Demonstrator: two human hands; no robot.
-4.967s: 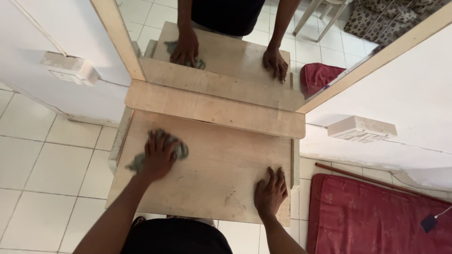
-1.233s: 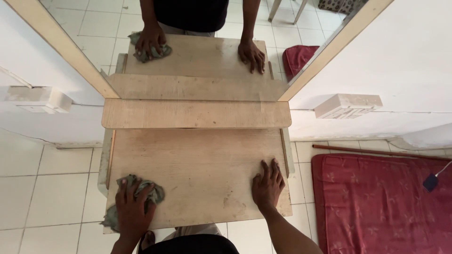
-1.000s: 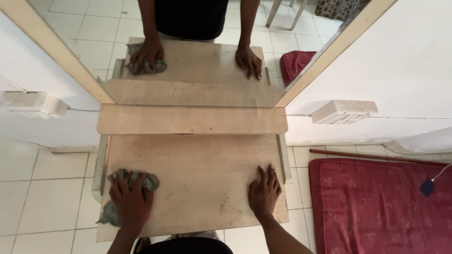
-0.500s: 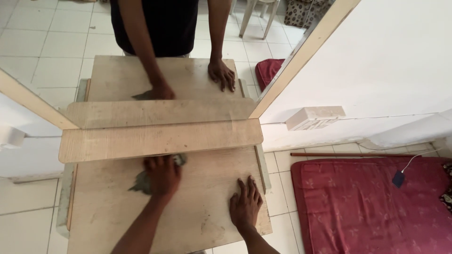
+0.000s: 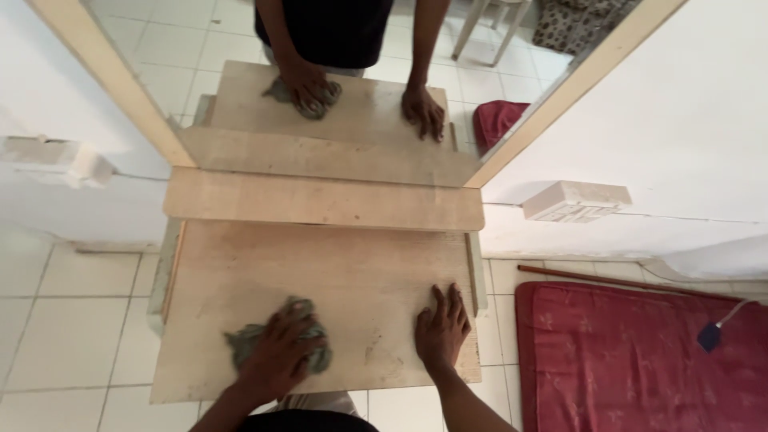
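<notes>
Lower left of the frame, the left hand [image 5: 276, 360] presses a grey-green cloth [image 5: 248, 344] onto the wooden bench [image 5: 320, 280], fingers curled over it; the right hand [image 5: 440, 328], fingers spread flat, braces nearby.

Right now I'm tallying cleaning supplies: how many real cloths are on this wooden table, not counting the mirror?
1: a crumpled grey-green cloth under the left hand, near the front left of the pale wooden tabletop.
</notes>
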